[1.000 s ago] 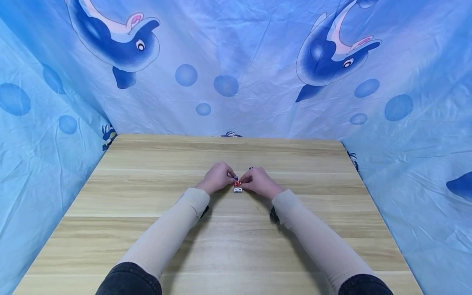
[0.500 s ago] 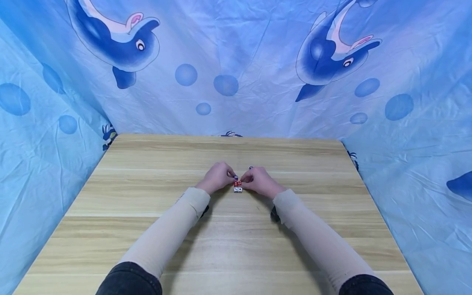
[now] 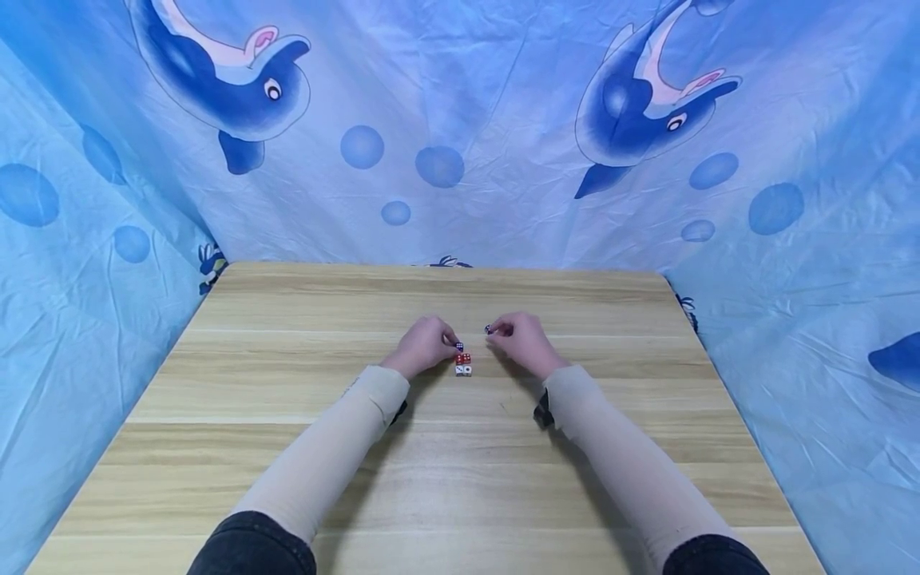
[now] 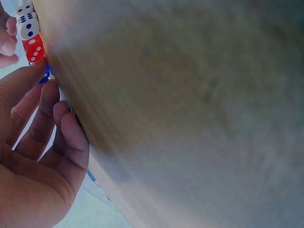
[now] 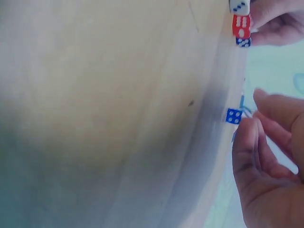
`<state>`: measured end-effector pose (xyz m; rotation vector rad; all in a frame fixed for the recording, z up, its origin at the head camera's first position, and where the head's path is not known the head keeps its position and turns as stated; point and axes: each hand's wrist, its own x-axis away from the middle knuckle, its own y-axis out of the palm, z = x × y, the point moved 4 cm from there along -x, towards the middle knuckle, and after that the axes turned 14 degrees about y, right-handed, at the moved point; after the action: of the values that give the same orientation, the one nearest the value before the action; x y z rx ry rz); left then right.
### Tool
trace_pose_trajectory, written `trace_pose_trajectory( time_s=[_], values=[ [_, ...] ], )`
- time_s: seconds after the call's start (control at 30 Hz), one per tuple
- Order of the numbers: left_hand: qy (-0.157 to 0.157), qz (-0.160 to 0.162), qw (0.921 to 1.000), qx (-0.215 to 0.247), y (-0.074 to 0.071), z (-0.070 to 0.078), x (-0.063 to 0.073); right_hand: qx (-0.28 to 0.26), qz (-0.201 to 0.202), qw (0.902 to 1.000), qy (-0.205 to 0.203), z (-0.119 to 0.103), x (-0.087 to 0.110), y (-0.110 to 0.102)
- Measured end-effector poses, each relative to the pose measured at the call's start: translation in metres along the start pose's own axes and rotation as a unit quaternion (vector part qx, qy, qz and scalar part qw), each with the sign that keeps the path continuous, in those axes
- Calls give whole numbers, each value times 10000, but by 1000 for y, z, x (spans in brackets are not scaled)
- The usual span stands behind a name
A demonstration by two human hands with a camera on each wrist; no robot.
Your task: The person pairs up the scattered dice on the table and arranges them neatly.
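Note:
In the head view, two white dice (image 3: 463, 370) lie side by side, with two red dice (image 3: 463, 359) directly behind them. Behind the left red die is a blue die (image 3: 459, 346), which my left hand (image 3: 426, 346) pinches between thumb and finger. The left wrist view shows that blue die (image 4: 45, 75) partly covered by the fingertips. Farther back and right lies a second blue die (image 3: 488, 329). My right hand (image 3: 523, 342) is at it, thumb and forefinger spread apart; in the right wrist view this blue die (image 5: 233, 116) sits just beyond the fingertips.
The dice are on a wood-grain table (image 3: 431, 479), around its middle. A blue cloth (image 3: 503, 216) printed with dolphins and bubbles hangs behind the table and along both sides. A dark device (image 3: 544, 410) is strapped at the right wrist.
My right hand has left the red dice and moved back and right to the second blue die. My left hand stays in place on its blue die.

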<state>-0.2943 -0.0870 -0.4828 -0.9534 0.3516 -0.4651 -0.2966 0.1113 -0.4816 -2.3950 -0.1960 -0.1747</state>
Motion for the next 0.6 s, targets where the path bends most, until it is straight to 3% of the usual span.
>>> trace_pose_trajectory(
  time_s=[0.33,0.6],
  values=[
    [-90,-34,9999,112,-1,1,2,257,370,9974,563,3,-9,1],
    [-59,2,9999,149,-2,2,2,458,405,9967,542,1,-13,2]
  ],
)
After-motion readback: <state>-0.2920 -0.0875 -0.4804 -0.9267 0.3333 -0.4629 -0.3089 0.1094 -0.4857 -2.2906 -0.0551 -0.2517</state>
